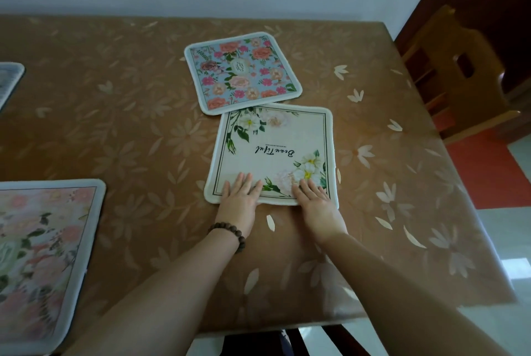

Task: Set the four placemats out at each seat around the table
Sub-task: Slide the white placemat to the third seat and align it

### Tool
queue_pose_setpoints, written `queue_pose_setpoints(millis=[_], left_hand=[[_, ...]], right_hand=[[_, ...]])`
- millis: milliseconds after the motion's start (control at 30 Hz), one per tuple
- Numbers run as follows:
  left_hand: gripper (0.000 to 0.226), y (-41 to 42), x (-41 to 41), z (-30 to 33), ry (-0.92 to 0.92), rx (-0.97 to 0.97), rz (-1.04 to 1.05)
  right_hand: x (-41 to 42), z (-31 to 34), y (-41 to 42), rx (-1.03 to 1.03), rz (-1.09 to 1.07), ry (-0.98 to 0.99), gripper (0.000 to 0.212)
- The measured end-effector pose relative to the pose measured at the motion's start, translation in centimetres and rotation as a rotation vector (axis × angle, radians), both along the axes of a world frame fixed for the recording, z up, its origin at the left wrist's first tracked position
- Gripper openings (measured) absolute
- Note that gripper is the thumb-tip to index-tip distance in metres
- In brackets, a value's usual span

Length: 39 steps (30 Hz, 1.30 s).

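A cream placemat with white flowers and the word "Beautiful" lies flat in the middle of the brown table. My left hand and my right hand rest palm down on its near edge, fingers spread, gripping nothing. Just beyond it, touching its far edge, lies a blue placemat with pink and orange flowers. A pale pink floral placemat sits at the near left. The corner of a grey placemat shows at the far left edge.
The table carries a brown cloth with pale leaf shapes under a clear cover. A wooden chair stands off the table's right side. A white wall runs behind the far edge. A dark chair back shows below the near edge.
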State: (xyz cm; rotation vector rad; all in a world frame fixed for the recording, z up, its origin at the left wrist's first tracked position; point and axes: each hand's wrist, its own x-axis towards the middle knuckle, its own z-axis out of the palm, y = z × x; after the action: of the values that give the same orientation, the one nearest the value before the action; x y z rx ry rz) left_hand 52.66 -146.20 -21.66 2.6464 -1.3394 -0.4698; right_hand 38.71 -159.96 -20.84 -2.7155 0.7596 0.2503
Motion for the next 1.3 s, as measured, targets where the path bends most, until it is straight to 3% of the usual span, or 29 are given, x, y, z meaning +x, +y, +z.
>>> queue_pose_setpoints(millis=[233, 533, 733, 800, 900, 1000, 1133, 1300], left_hand=[[0.065, 5.7, -5.1, 1.3, 0.041, 0.058, 0.004], [0.057, 11.4, -10.7, 2.3, 0.190, 0.120, 0.029], [0.049, 14.0, -13.6, 2.5, 0.177, 0.149, 0.042], [0.057, 14.2, -14.2, 2.6, 0.157, 0.174, 0.085], [0.090, 14.1, -14.9, 2.9, 0.126, 0.226, 0.193], [0.112, 14.1, -15.2, 3.3, 0.116, 0.270, 0.302], [0.129, 13.9, -15.7, 2.9, 0.111, 0.282, 0.409], [0.134, 12.7, -15.9, 1.9, 0.113, 0.298, 0.459]], right_hand=[[-4.6, 1.9, 4.9, 0.082, 0.047, 0.084, 0.066], [-10.9, 3.1, 9.4, 0.038, 0.195, 0.109, 0.058], [-13.8, 3.1, 11.2, 0.046, 0.252, 0.096, 0.046], [-14.1, 3.3, 11.2, 0.075, 0.258, 0.103, 0.055], [-14.2, 3.5, 10.7, 0.071, 0.273, 0.075, 0.077], [-13.5, 3.6, 9.1, 0.053, 0.286, 0.024, 0.087], [-10.6, 3.4, 5.4, 0.057, 0.252, 0.072, 0.097], [-4.6, 2.5, 1.0, 0.027, 0.226, 0.128, 0.103]])
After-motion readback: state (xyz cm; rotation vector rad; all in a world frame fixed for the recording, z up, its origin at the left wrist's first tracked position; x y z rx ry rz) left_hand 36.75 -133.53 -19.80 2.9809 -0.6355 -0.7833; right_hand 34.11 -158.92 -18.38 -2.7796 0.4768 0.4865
